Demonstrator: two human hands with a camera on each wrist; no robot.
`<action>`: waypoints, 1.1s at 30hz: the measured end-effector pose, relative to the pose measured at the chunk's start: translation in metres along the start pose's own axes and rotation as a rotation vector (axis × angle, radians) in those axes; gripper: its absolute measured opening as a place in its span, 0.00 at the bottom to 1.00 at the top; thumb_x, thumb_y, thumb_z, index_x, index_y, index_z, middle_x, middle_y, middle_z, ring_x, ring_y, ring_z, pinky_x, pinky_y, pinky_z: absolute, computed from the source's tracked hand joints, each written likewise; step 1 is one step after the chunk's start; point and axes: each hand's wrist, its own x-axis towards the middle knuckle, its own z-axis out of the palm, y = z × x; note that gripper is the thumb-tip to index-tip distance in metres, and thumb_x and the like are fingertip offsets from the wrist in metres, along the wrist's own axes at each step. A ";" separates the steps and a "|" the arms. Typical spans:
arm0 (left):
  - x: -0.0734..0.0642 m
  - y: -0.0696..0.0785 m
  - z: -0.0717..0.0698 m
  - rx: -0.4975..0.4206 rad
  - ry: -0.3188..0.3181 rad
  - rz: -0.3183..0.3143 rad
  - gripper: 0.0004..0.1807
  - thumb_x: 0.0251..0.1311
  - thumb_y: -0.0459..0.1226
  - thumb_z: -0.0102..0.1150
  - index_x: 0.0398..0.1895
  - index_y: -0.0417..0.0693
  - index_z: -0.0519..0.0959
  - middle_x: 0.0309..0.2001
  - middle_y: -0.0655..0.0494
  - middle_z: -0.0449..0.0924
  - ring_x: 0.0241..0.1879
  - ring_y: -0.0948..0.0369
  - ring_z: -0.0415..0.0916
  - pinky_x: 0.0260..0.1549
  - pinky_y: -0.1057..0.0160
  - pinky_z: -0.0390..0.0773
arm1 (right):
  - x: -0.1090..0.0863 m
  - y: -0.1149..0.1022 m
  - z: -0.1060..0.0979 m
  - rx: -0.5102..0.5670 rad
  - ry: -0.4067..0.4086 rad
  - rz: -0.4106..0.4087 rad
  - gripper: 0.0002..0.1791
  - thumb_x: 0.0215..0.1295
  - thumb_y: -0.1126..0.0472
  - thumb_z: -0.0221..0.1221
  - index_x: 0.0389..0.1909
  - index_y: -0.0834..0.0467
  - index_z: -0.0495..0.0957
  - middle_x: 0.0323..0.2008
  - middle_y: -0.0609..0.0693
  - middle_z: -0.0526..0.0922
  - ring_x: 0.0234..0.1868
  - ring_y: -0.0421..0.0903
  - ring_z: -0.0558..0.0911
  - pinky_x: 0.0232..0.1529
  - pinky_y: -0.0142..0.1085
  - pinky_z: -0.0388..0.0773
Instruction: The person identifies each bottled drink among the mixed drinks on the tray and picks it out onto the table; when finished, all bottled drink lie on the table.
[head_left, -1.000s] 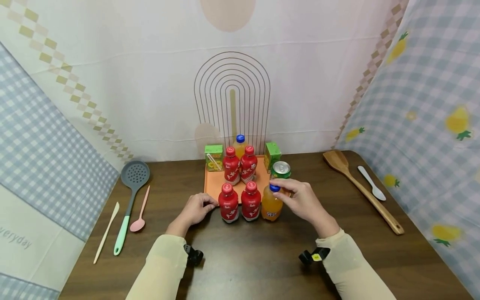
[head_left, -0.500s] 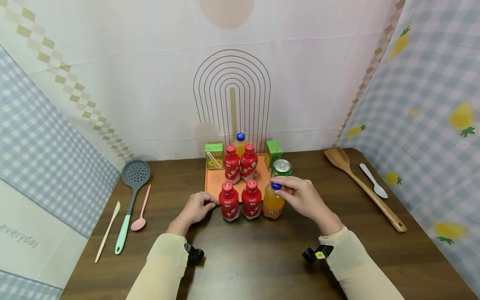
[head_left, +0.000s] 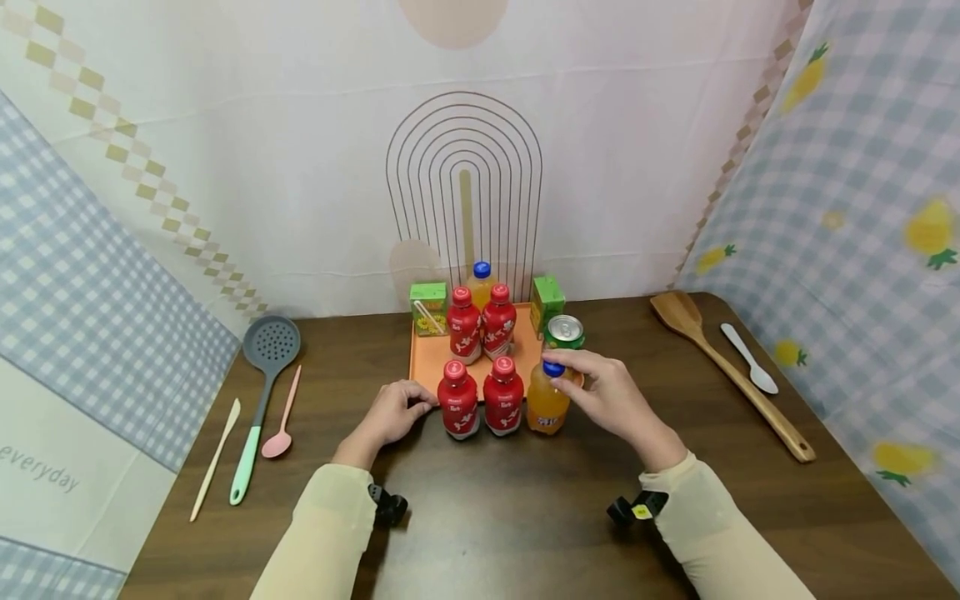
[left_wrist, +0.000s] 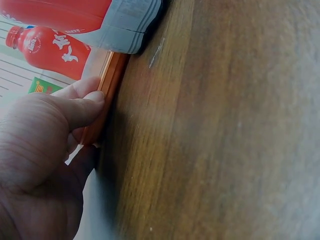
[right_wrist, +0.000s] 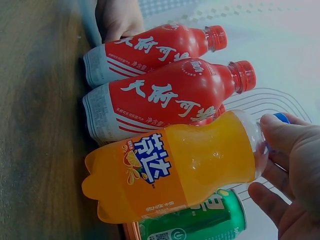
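My right hand (head_left: 611,400) pinches the orange soda bottle (right_wrist: 165,170) at its blue cap and neck. The bottle stands upright at the front right edge of the orange tray (head_left: 424,367). My left hand (head_left: 392,413) grips the tray's front left corner; in the left wrist view the thumb (left_wrist: 90,107) lies along its rim. Between the hands, two red cola bottles (head_left: 458,404) stand side by side in front of the tray. Two more red bottles (head_left: 464,329) stand on it. A green can (head_left: 564,332) sits behind the orange soda bottle.
Green juice cartons (head_left: 429,310) and another orange soda bottle (head_left: 482,279) stand at the back. On the left lie a slotted turner (head_left: 262,400), a pink spoon (head_left: 277,442) and a pale knife (head_left: 215,462). A wooden spatula (head_left: 731,375) and white spoon (head_left: 750,360) lie right.
The head view has shifted slightly, so everything on the table sits a little higher in it. Both hands keep their holds on the bottle and the tray.
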 end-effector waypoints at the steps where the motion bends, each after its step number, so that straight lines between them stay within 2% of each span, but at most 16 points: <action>1: 0.001 0.000 0.000 0.006 0.000 -0.001 0.07 0.58 0.31 0.65 0.30 0.55 0.86 0.35 0.58 0.83 0.41 0.61 0.77 0.47 0.53 0.75 | 0.000 0.000 -0.001 0.000 -0.002 0.000 0.23 0.58 0.66 0.67 0.56 0.55 0.79 0.54 0.49 0.81 0.48 0.44 0.82 0.45 0.41 0.80; 8: 0.002 0.001 -0.001 0.007 0.008 0.009 0.07 0.58 0.31 0.65 0.30 0.55 0.86 0.36 0.57 0.84 0.42 0.61 0.77 0.48 0.53 0.74 | 0.003 0.001 -0.004 -0.019 -0.013 -0.024 0.22 0.58 0.64 0.67 0.55 0.57 0.80 0.54 0.49 0.81 0.50 0.45 0.81 0.45 0.45 0.80; 12: 0.001 0.001 -0.001 0.010 0.007 0.011 0.06 0.58 0.32 0.65 0.30 0.54 0.86 0.36 0.56 0.84 0.42 0.61 0.77 0.48 0.53 0.74 | 0.007 -0.001 -0.011 -0.050 -0.030 -0.045 0.22 0.59 0.62 0.66 0.56 0.56 0.79 0.54 0.48 0.81 0.46 0.44 0.82 0.39 0.39 0.81; 16: 0.000 0.001 -0.001 0.012 0.004 0.012 0.06 0.58 0.31 0.65 0.31 0.53 0.86 0.36 0.57 0.84 0.42 0.61 0.77 0.48 0.53 0.74 | 0.017 -0.006 -0.023 -0.092 -0.053 -0.068 0.21 0.61 0.61 0.65 0.56 0.56 0.79 0.53 0.47 0.81 0.49 0.43 0.81 0.43 0.37 0.80; 17: 0.000 0.001 0.000 0.009 0.004 0.013 0.06 0.58 0.31 0.65 0.31 0.53 0.87 0.36 0.57 0.84 0.42 0.60 0.77 0.48 0.53 0.74 | 0.021 -0.008 -0.027 -0.104 -0.060 -0.075 0.21 0.61 0.61 0.65 0.56 0.55 0.79 0.53 0.47 0.81 0.51 0.44 0.81 0.44 0.37 0.80; 21: 0.000 0.001 -0.001 0.008 0.009 0.017 0.06 0.57 0.30 0.64 0.31 0.52 0.86 0.36 0.58 0.84 0.42 0.60 0.77 0.48 0.53 0.74 | 0.042 -0.013 -0.041 -0.161 -0.102 -0.100 0.19 0.62 0.58 0.65 0.54 0.52 0.80 0.52 0.47 0.82 0.40 0.41 0.82 0.32 0.34 0.80; 23: 0.000 0.001 -0.001 0.008 0.012 0.020 0.06 0.58 0.31 0.65 0.31 0.52 0.86 0.36 0.58 0.84 0.42 0.60 0.77 0.48 0.53 0.74 | 0.054 -0.014 -0.047 -0.184 -0.132 -0.112 0.18 0.63 0.57 0.64 0.54 0.52 0.81 0.51 0.47 0.83 0.39 0.41 0.82 0.30 0.34 0.79; 24: 0.000 0.000 -0.001 0.009 0.013 0.024 0.06 0.57 0.31 0.65 0.31 0.52 0.86 0.36 0.57 0.84 0.42 0.60 0.77 0.48 0.53 0.74 | 0.061 -0.013 -0.049 -0.189 -0.149 -0.112 0.18 0.63 0.56 0.64 0.54 0.52 0.81 0.51 0.47 0.83 0.38 0.40 0.82 0.32 0.36 0.79; 28: 0.000 -0.001 -0.001 0.012 0.022 0.041 0.06 0.57 0.31 0.65 0.30 0.53 0.86 0.35 0.57 0.84 0.41 0.61 0.78 0.47 0.54 0.75 | 0.088 -0.011 -0.055 -0.175 -0.217 -0.086 0.18 0.64 0.52 0.63 0.53 0.52 0.81 0.51 0.49 0.83 0.51 0.45 0.81 0.45 0.43 0.80; 33: 0.000 -0.002 0.002 0.013 0.033 0.051 0.08 0.57 0.30 0.65 0.29 0.54 0.86 0.34 0.60 0.83 0.41 0.61 0.78 0.47 0.54 0.75 | 0.119 0.000 -0.052 -0.173 -0.287 -0.029 0.19 0.62 0.52 0.64 0.54 0.50 0.81 0.52 0.49 0.82 0.53 0.49 0.80 0.51 0.47 0.77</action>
